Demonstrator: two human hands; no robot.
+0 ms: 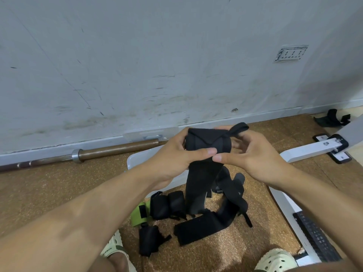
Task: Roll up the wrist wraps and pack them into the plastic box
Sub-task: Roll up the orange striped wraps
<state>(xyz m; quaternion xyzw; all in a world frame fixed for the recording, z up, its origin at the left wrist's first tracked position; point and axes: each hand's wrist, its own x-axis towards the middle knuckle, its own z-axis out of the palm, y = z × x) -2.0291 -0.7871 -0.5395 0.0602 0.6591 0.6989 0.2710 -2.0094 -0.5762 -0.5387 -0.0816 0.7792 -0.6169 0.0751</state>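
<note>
**Inspector:** What is obscured?

**Assistant:** The plastic box [137,160] is largely hidden behind the left hand [174,154] and forearm; only a pale rim shows, on the floor near the wall. The barbell [94,153] is cut off at the left edge.

**Inspector:** The grips?

**Assistant:** Both grasp one black wrist wrap [204,146], held above the floor. Left-hand fingers curl round the rolled part; the right hand [253,156] pinches it, thumb loop [238,127] sticking out. Its tail hangs toward the loose wraps [198,230] and rolled wraps [169,204] below.

**Inspector:** Any writing?

**Assistant:** Lettering on the left sandal [112,246] is illegible.
</note>
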